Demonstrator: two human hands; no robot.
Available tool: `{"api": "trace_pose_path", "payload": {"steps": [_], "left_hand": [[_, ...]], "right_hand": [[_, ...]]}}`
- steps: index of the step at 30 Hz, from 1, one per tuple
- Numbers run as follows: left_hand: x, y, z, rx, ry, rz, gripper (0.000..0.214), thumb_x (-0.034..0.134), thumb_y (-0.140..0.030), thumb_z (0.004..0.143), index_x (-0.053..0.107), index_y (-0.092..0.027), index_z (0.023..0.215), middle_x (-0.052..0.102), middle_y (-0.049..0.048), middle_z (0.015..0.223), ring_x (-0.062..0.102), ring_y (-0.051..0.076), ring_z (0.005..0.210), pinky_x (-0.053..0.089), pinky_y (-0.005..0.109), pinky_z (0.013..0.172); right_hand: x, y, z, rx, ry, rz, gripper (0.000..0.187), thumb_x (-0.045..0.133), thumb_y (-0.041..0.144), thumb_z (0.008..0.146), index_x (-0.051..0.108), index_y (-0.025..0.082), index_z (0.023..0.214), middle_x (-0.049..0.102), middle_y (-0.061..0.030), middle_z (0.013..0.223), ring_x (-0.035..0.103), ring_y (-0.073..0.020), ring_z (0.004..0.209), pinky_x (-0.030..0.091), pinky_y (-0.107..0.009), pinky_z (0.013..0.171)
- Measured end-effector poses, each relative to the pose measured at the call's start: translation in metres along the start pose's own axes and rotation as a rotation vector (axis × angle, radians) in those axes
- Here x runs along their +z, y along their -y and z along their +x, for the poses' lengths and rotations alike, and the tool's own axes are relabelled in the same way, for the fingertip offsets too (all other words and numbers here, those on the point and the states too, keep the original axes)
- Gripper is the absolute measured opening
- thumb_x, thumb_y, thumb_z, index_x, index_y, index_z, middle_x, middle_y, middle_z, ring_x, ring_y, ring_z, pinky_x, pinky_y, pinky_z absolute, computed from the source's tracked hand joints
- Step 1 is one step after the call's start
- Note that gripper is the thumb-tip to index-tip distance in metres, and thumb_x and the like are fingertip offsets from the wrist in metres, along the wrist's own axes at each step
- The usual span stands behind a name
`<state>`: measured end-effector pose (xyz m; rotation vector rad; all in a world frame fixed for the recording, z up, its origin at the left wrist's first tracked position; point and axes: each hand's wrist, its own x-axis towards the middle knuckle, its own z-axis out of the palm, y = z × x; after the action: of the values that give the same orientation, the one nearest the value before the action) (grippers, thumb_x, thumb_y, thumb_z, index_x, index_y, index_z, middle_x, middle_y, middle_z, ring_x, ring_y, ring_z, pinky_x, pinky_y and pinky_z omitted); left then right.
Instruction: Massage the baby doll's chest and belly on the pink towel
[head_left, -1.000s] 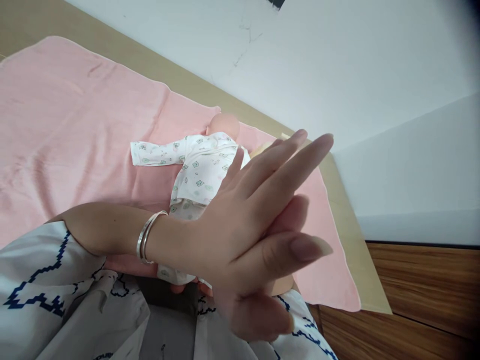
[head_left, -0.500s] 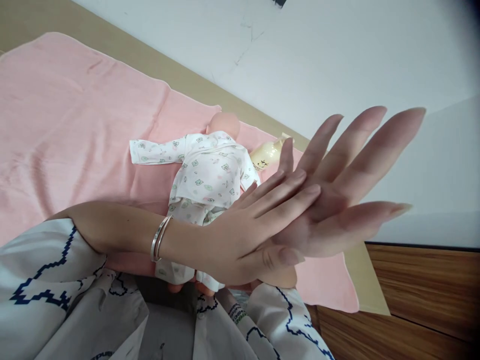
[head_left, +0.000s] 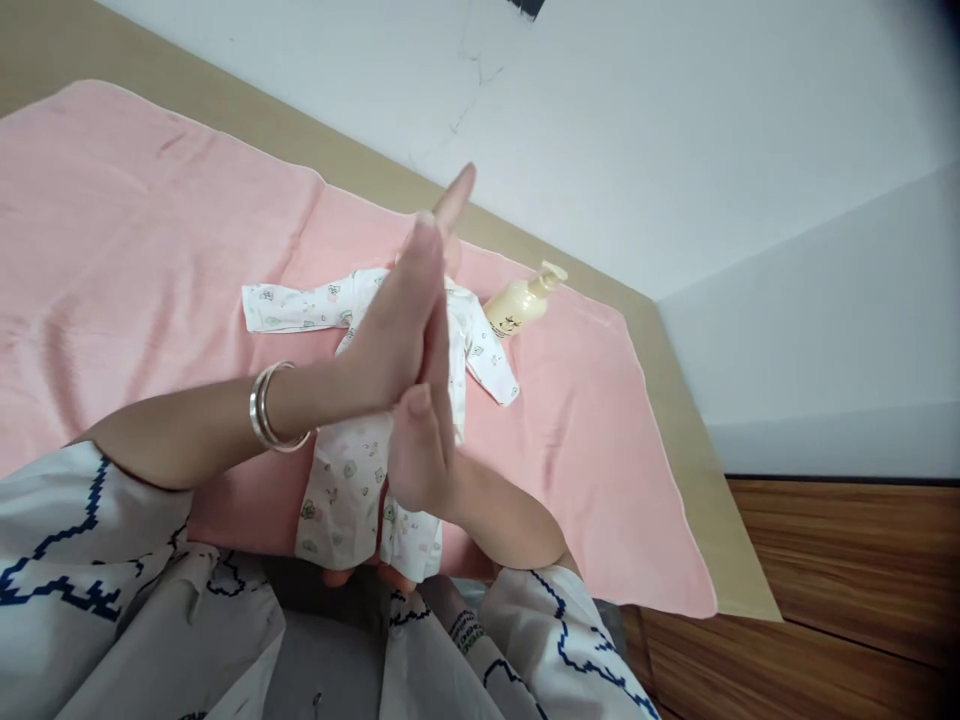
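Note:
My left hand (head_left: 390, 330) and my right hand (head_left: 429, 440) are pressed palm to palm, fingers stretched out and pointing away from me, held above a baby doll (head_left: 352, 470). The doll wears a white printed sleepsuit and lies on a pink towel (head_left: 135, 230); its head is hidden behind my hands. Silver bangles (head_left: 266, 408) circle my left wrist. Neither hand holds anything. A cream pump bottle (head_left: 519, 300) lies on the towel just right of the doll's shoulder.
The towel covers a beige table (head_left: 690, 420) set against a white wall (head_left: 675, 120). A wooden floor (head_left: 840, 590) shows at the lower right. My white sleeves with blue pattern (head_left: 90, 560) fill the lower left.
My hands have drawn back toward me and turned upright, now flat against each other over the doll. The pump bottle, earlier partly hidden, is in full view.

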<state>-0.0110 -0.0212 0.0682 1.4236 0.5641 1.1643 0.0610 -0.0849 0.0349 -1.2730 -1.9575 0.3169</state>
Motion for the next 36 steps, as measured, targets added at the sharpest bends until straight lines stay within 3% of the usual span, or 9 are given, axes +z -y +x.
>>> {"api": "trace_pose_path", "payload": {"steps": [4,7,10,15,20,23,27,30,36], "left_hand": [[-0.017,0.044,0.046,-0.137,-0.138,-0.006,0.071,0.002,-0.062,0.104,0.040,-0.029,0.154,0.045,-0.0073,0.158,0.005,0.027,0.162,0.013,0.042,0.131],[-0.032,0.090,0.066,-0.085,-0.194,0.100,0.074,0.009,-0.075,0.100,0.039,-0.032,0.153,0.045,-0.0158,0.159,0.016,0.023,0.158,0.013,0.037,0.131],[-0.037,0.123,0.064,-0.054,-0.202,0.238,0.069,0.019,-0.079,0.098,0.046,-0.034,0.143,0.050,-0.0210,0.154,0.027,0.021,0.149,0.018,0.035,0.127],[-0.028,0.139,0.050,0.084,-0.353,0.297,0.064,0.025,-0.074,0.100,0.062,-0.027,0.121,0.069,-0.0021,0.130,0.054,0.022,0.128,0.037,0.036,0.114],[-0.025,0.145,0.054,0.248,-0.435,0.363,0.065,0.027,-0.074,0.101,0.065,-0.021,0.099,0.072,0.0086,0.105,0.065,0.022,0.102,0.052,0.042,0.096],[-0.027,0.152,0.057,0.265,-0.458,0.379,0.066,0.024,-0.075,0.100,0.063,-0.022,0.099,0.072,0.0081,0.104,0.066,0.021,0.103,0.053,0.042,0.096],[-0.029,0.160,0.060,0.282,-0.468,0.404,0.067,0.021,-0.077,0.099,0.062,-0.024,0.098,0.072,0.0073,0.104,0.066,0.020,0.101,0.054,0.041,0.095],[-0.030,0.160,0.059,0.288,-0.442,0.433,0.067,0.019,-0.074,0.101,0.062,-0.023,0.101,0.073,0.0085,0.106,0.066,0.020,0.102,0.053,0.042,0.096],[-0.027,0.155,0.053,0.300,-0.418,0.485,0.056,0.023,-0.061,0.107,0.063,-0.022,0.103,0.072,0.0085,0.109,0.066,0.022,0.107,0.052,0.041,0.099]], "right_hand": [[-0.004,-0.015,0.012,0.065,-0.026,0.116,0.065,0.017,0.050,0.106,0.010,0.019,0.163,0.035,-0.0068,0.166,0.034,-0.0174,0.155,0.043,-0.037,0.124],[-0.011,-0.046,0.033,0.155,0.012,-0.023,0.050,0.022,0.035,0.106,0.047,0.023,0.149,0.063,-0.0020,0.144,0.059,-0.0171,0.133,0.052,-0.035,0.114],[-0.009,-0.086,0.053,0.214,0.111,-0.194,0.046,0.036,0.019,0.098,0.061,0.016,0.136,0.065,-0.0087,0.142,0.059,-0.0238,0.133,0.045,-0.045,0.119],[-0.008,-0.134,0.067,0.060,0.323,-0.248,0.050,0.043,0.020,0.096,0.057,0.026,0.144,0.051,-0.0013,0.157,0.034,-0.0248,0.155,0.017,-0.058,0.131],[-0.016,-0.121,0.058,0.420,0.331,-0.414,0.069,0.036,0.044,0.103,0.028,0.007,0.161,0.023,-0.0179,0.170,0.019,-0.0337,0.160,0.021,-0.056,0.129],[-0.010,-0.099,0.048,0.473,0.366,-0.522,0.068,0.036,0.036,0.102,0.026,0.000,0.160,0.022,-0.0236,0.169,0.018,-0.0393,0.159,0.023,-0.058,0.128],[0.000,-0.099,0.051,0.351,0.364,-0.521,0.061,0.034,0.022,0.099,0.034,0.012,0.159,0.026,-0.0136,0.170,0.016,-0.0365,0.160,0.019,-0.059,0.129],[-0.001,-0.111,0.058,0.407,0.295,-0.489,0.059,0.029,0.035,0.104,0.033,0.017,0.160,0.025,-0.0104,0.171,0.018,-0.0352,0.160,0.022,-0.061,0.127],[0.002,-0.079,0.043,0.556,0.250,-0.741,0.063,0.034,0.031,0.103,0.036,-0.008,0.153,0.041,-0.0357,0.155,0.042,-0.0434,0.147,0.032,-0.058,0.122]]}}
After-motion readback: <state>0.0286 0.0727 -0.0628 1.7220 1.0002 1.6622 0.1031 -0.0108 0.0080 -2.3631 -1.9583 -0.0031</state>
